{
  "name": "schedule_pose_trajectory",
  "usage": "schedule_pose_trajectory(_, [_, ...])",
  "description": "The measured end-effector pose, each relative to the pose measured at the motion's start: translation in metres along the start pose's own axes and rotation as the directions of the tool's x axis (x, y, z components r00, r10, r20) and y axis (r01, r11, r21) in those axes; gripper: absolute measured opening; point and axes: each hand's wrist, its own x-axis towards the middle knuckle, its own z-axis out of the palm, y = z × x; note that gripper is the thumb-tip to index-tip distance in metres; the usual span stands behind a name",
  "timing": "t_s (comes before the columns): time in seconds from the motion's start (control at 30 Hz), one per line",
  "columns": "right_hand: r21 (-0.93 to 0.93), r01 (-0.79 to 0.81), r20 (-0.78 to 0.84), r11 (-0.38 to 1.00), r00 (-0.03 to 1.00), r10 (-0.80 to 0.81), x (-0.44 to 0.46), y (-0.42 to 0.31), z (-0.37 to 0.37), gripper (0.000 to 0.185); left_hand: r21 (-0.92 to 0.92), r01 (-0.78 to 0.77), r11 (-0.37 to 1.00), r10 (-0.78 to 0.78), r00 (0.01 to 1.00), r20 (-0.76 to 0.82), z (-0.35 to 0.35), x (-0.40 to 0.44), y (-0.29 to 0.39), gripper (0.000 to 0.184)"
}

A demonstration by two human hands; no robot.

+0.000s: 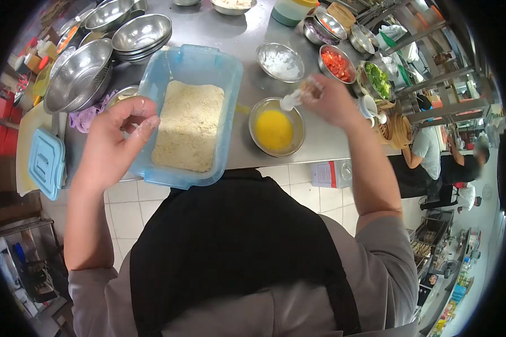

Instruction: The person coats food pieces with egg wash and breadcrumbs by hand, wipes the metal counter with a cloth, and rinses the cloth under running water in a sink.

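Note:
My right hand point(333, 102) is closed around a small white spoon-like thing point(290, 101), blurred, at the rim of a metal bowl of yellow liquid point(274, 129) that looks like beaten egg. Just behind stands a metal bowl of white powder point(281, 63). A blue plastic tub point(234, 84) holds a pale, floury slab point(188, 126), perhaps dough. Over the tub's left wall hovers my left hand point(121, 135), its fingers loosely curled and apart, with white powder on the tips and nothing visible in it.
Stacked metal bowls point(142, 36) and a metal colander point(80, 78) stand at the back left. The blue lid point(46, 163) lies at the left edge. To the right are bowls of chopped red pieces point(336, 63) and green leaves point(378, 80). People point(427, 154) work farther right.

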Motion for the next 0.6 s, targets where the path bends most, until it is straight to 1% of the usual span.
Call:
schedule_pose_trajectory(0.07, [0.015,0.083,-0.108,0.996,0.991,-0.081,-0.021,-0.001,0.039,0.028,0.007,-0.007,1.000,0.007,1.000,0.029,0.002,0.003,0.000,0.021])
schedule_pose_trajectory(0.17, [-0.150,0.241,0.051,0.959,0.970,-0.236,-0.031,0.022,0.089,0.025,-0.004,-0.009,1.000,0.009,0.999,0.051,0.007,0.006,-0.002,0.021])
schedule_pose_trajectory(0.27, [-0.144,0.196,0.174,0.970,0.970,-0.170,-0.041,0.009,0.088,0.025,-0.016,0.018,1.000,-0.016,0.997,0.080,0.009,0.008,-0.004,0.021])
schedule_pose_trajectory(0.37, [-0.075,0.044,0.118,0.996,0.992,-0.035,-0.043,-0.005,0.065,0.026,-0.014,0.021,1.000,-0.020,0.995,0.094,0.009,0.009,-0.006,0.022])
schedule_pose_trajectory(0.47, [-0.034,-0.100,0.258,0.994,0.960,0.105,-0.029,-0.005,0.051,0.027,-0.003,0.016,1.000,-0.016,0.996,0.089,0.010,0.008,-0.009,0.022])
schedule_pose_trajectory(0.57, [-0.305,0.102,0.131,0.947,0.989,-0.064,-0.020,0.021,0.071,0.030,0.014,0.020,1.000,-0.021,0.995,0.094,0.011,0.008,-0.009,0.022])
schedule_pose_trajectory(0.6, [-0.312,0.102,0.122,0.945,0.990,-0.067,-0.018,0.018,0.068,0.029,0.017,0.018,1.000,-0.019,0.996,0.087,0.010,0.007,-0.009,0.022])
